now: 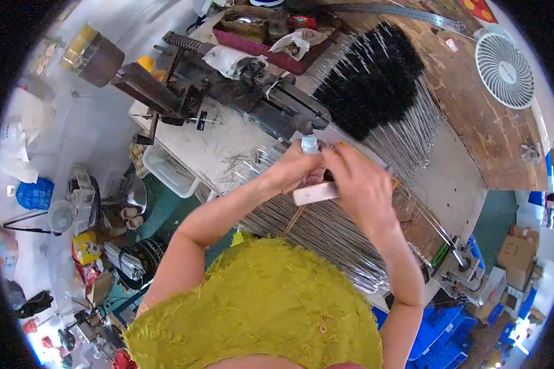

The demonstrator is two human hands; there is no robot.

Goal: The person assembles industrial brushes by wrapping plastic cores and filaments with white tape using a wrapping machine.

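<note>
My left hand [294,167] is closed by the jaw end of a dark metal bench machine [277,123]. A pale blue-white piece [309,144] shows at its fingertips; whether it is a wrap on a finger or a separate part, I cannot tell. My right hand [358,184] is curled against the left, with a pale wooden block [316,194] sticking out from under its palm. Whatever thin thing lies between the two hands is hidden by the fingers. Below them stretches a thick bundle of thin metal wires [326,237].
Black-bristled wire brushes [369,80] lie fanned out beyond my right hand. A maroon tray [283,55] of small parts sits at the back. A white fan [505,71] stands far right, a white plastic basket [169,169] at left. A small metal device [465,270] is at the right table edge.
</note>
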